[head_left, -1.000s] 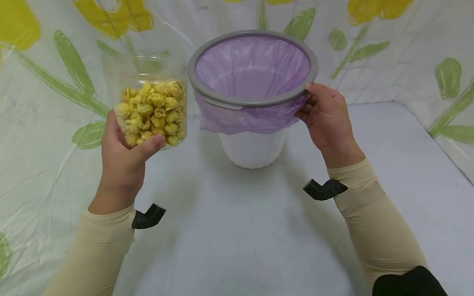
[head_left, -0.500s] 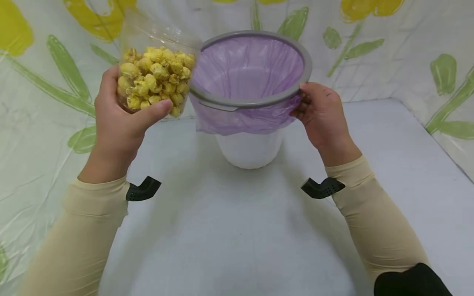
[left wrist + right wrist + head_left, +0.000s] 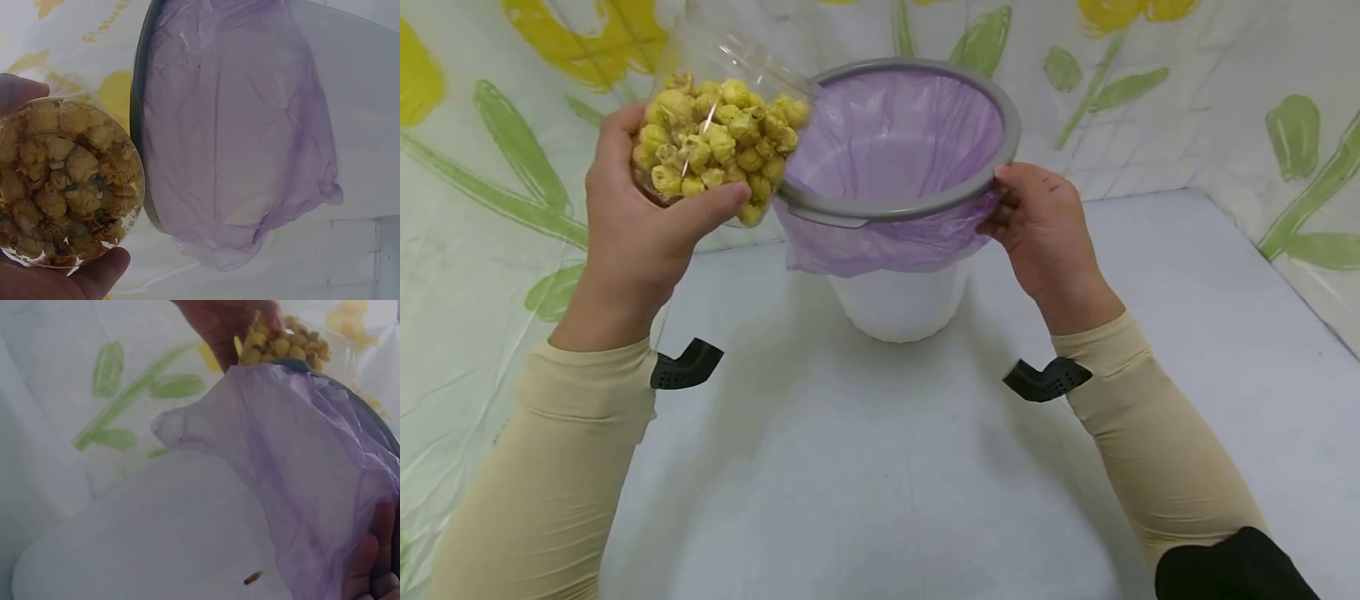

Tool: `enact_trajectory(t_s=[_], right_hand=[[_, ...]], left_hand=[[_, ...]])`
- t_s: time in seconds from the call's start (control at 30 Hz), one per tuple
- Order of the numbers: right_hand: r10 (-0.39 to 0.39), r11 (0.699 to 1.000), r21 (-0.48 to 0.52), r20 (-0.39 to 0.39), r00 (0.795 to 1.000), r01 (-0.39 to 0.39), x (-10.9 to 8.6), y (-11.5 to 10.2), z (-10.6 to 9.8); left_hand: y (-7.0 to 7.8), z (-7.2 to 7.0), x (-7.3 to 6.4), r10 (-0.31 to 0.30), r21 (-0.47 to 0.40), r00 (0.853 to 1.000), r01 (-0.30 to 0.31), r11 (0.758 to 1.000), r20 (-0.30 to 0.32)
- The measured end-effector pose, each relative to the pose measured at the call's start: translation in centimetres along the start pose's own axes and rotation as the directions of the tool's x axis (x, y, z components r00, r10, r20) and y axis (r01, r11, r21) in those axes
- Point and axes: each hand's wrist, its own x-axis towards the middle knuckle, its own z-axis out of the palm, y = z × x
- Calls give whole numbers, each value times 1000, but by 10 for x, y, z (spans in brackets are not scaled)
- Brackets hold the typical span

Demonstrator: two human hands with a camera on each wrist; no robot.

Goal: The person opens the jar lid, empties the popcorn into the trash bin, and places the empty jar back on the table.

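Observation:
My left hand (image 3: 636,221) grips a clear plastic jar (image 3: 741,62) of yellow popcorn (image 3: 718,137). The jar leans right, its upper part at the left side of the bin's grey rim (image 3: 910,208). In the left wrist view the round base of the jar (image 3: 69,181) faces the camera, popcorn showing through it. A white trash bin (image 3: 902,304) stands on the table, lined with a purple bag (image 3: 887,246) folded over the rim. My right hand (image 3: 1045,233) pinches the rim and bag at the right side; in the right wrist view its fingers (image 3: 362,562) lie against the bag.
The white table (image 3: 880,467) spreads in front of the bin. Behind it hangs a pale sheet (image 3: 1187,158) printed with yellow flowers and green leaves. A small brown speck (image 3: 252,578) shows below the bag in the right wrist view.
My left hand has raised the popcorn jar, brought it toward the bin's left rim and tilted it to the right. My right hand has kept its hold on the rim.

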Motion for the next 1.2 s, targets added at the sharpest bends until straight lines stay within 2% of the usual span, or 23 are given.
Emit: enact_trajectory(t_s=[0.2, 0.33, 0.47, 0.8, 0.97, 1.0, 1.1, 1.2], right_hand=[[9, 1000, -2, 0, 1000, -9, -2, 1, 3], [6, 1000, -28, -1, 1000, -6, -3, 1, 5], [-2, 1000, -24, 2, 1000, 2, -3, 2, 6], [-2, 1000, -21, -1, 1000, 2, -3, 4, 9], [-2, 999, -35, -4, 1000, 2, -3, 4, 8], [-3, 999, -38, -6, 1000, 3, -3, 4, 8], [-1, 1000, -20, -6, 1000, 1, -3, 5, 8], [0, 1000, -12, -10, 1000, 0, -2, 5, 8]], left_hand=[[3, 1, 3, 10, 6, 1000, -10, 1000, 7], [5, 0, 6, 12, 68, 1000, -13, 998, 8], [10, -1, 10, -27, 138, 1000, 27, 990, -2], [20, -3, 17, -143, 203, 990, 137, 970, 17], [23, -1, 21, -171, 227, 985, 159, 961, 32], [24, 0, 22, -177, 243, 984, 164, 956, 30], [27, 3, 24, -170, 355, 985, 156, 922, 8], [29, 6, 24, -140, 499, 990, 127, 857, -13]])
